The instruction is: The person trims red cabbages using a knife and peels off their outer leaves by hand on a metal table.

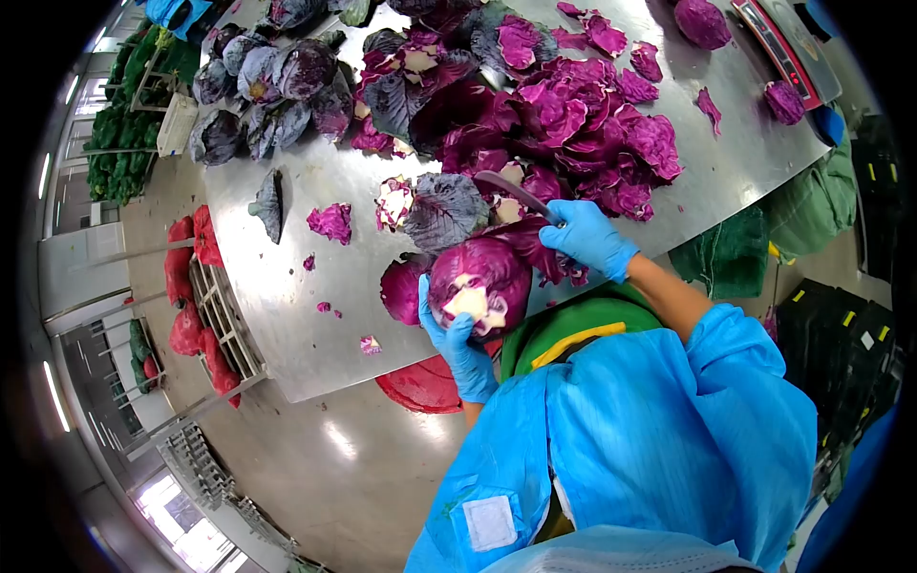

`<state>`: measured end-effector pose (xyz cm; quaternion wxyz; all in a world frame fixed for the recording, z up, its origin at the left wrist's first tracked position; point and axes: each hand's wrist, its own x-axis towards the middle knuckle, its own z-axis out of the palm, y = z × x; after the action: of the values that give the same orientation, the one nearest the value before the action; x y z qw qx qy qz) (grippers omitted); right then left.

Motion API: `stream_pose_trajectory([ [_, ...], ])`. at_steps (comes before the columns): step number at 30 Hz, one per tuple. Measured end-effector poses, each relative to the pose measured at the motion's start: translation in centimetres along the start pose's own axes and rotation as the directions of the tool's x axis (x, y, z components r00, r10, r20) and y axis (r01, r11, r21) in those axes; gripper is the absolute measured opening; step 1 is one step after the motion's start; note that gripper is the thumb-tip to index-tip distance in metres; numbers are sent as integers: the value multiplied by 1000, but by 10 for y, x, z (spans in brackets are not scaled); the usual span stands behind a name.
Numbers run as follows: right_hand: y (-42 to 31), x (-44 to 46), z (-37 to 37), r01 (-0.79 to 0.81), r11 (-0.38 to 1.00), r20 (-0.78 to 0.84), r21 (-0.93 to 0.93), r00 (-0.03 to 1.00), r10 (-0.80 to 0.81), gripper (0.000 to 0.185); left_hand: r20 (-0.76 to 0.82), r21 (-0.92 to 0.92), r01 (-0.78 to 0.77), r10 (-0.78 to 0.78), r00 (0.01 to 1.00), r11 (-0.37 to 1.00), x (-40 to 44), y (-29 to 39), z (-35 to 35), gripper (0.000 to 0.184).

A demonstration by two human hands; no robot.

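My left hand [460, 346], in a blue glove, grips a red cabbage [485, 272] from below and the side at the table's near edge. The cabbage's pale cut stem end faces up toward me. My right hand [587, 236], also gloved in blue, is closed round a knife [514, 193]; its blade points left, above the leaves. A purple leaf [523, 239] stands out between the cabbage and my right hand; whether my fingers touch it I cannot tell. Just beyond the cabbage lies a dark outer leaf [446, 212], next to a cut stem piece [394, 203].
A big heap of purple leaves [583, 124] covers the middle of the metal table [296, 334]. Several untrimmed cabbages [272, 81] sit at the far left. A peeled cabbage [702, 23] and a red scale [778, 53] are at the far right. Red sacks [196, 329] stand left of the table.
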<state>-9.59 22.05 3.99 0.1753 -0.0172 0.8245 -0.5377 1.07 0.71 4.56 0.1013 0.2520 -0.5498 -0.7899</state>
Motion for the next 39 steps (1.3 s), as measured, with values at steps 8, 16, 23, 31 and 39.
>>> stream_pose_trajectory([
  [8,-6,58,-103,183,884,-547,-430,726,-416,45,369,-539,271,-66,927,798,19,-21,-70,66],
  [16,-45,-14,6,363,754,88,-547,921,-380,65,-5,193,37,-36,999,981,20,18,16,86],
  [23,-44,-4,12,457,636,213,-621,880,-425,65,17,190,41,-45,999,981,17,14,24,87],
  [31,-45,15,11,503,540,246,-675,843,-478,53,-6,284,-25,28,1000,959,16,13,28,79],
  [39,-66,21,31,488,412,196,-769,794,-575,43,47,357,-108,97,994,928,19,10,24,75],
])
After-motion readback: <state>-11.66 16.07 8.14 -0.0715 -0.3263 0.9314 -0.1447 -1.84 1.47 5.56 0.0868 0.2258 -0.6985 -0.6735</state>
